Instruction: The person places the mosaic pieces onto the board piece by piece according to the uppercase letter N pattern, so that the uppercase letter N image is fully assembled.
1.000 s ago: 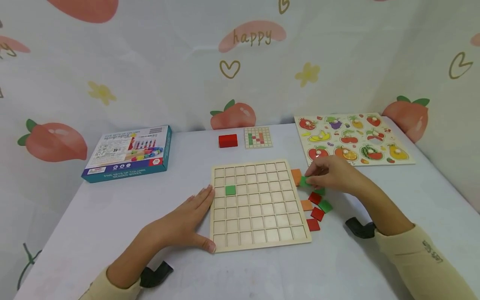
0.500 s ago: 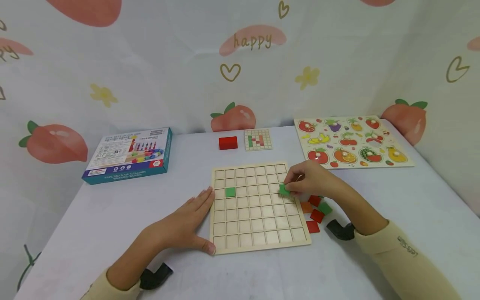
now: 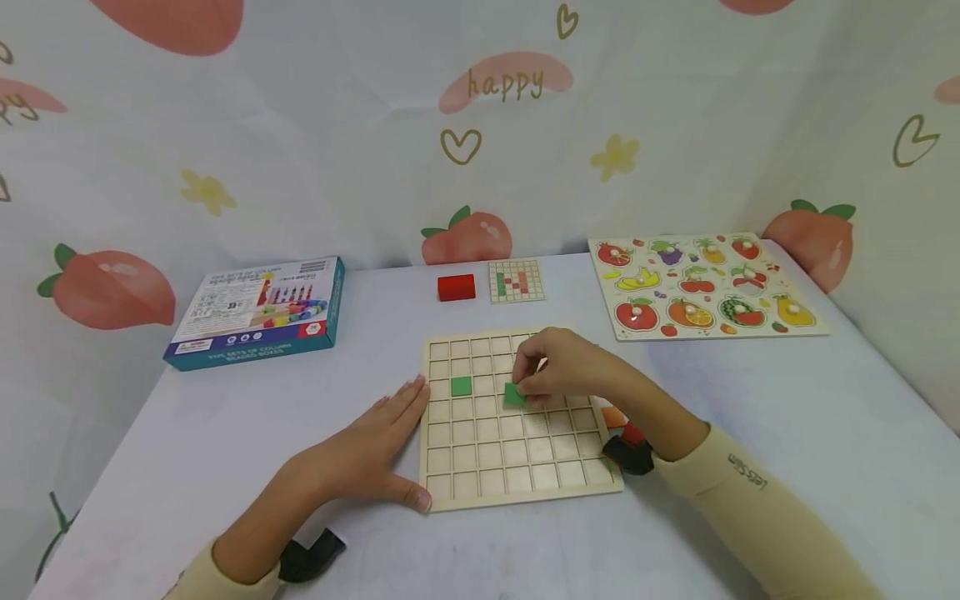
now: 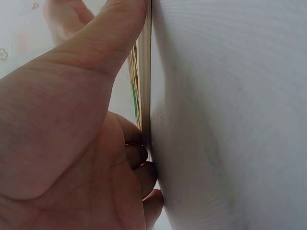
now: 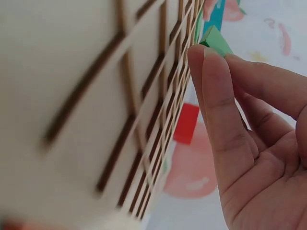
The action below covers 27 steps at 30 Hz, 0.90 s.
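Observation:
A wooden grid board (image 3: 480,454) lies on the table, with one green square tile (image 3: 461,386) set in a cell at its upper left. My left hand (image 3: 360,454) rests along the board's left edge, thumb at the near corner and fingers straight. Over the middle of the board my right hand (image 3: 562,364) pinches another green tile (image 3: 513,395) between thumb and fingertips. In the right wrist view this held tile (image 5: 217,42) is tilted and apart from the grid. Some orange and red tiles (image 3: 613,417) show at the board's right side, partly hidden by my right arm.
Behind the board stand a red block (image 3: 456,287) and a small card with a coloured grid pattern (image 3: 516,281). A fruit puzzle board (image 3: 708,287) lies at the back right. At the back left is a blue-edged toy box (image 3: 255,312).
My right hand has picked up a green tile from the pile beside the board and carried it left over the grid. My left hand has stayed at the board's edge.

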{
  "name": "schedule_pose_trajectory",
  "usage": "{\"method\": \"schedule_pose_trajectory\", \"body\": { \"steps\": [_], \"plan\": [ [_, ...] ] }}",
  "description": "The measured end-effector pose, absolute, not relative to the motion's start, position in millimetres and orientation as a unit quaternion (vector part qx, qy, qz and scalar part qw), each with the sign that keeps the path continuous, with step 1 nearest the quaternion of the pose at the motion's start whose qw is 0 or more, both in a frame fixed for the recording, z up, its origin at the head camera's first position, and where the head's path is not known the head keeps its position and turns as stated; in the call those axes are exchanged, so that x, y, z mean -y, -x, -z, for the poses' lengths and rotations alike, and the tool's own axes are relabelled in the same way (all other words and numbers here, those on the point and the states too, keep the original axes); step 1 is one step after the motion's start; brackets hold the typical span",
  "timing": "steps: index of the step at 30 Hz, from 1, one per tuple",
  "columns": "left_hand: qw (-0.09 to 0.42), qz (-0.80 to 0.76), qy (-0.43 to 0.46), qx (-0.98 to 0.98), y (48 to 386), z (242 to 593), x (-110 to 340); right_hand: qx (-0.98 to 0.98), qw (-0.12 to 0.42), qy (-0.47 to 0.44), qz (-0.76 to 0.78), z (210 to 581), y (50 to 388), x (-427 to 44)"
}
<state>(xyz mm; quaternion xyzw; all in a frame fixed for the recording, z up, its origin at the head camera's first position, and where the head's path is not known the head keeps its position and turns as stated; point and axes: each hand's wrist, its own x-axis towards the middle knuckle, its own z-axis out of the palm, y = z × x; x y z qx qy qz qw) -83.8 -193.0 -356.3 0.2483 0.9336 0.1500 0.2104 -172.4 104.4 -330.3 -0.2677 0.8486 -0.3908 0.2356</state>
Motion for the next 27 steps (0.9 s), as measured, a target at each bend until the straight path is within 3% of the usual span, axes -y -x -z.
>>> {"method": "schedule_pose_trajectory", "body": {
  "steps": [14, 27],
  "plan": [
    [0.219, -0.154, -0.246, -0.932, 84, 356, 194, -0.853, 0.236, 0.298, 0.358, 326, 180, -60],
    [0.217, -0.153, -0.247, -0.932, 84, 356, 194, -0.885, 0.192, 0.298, 0.303, 335, 171, -31]
  ]
}}
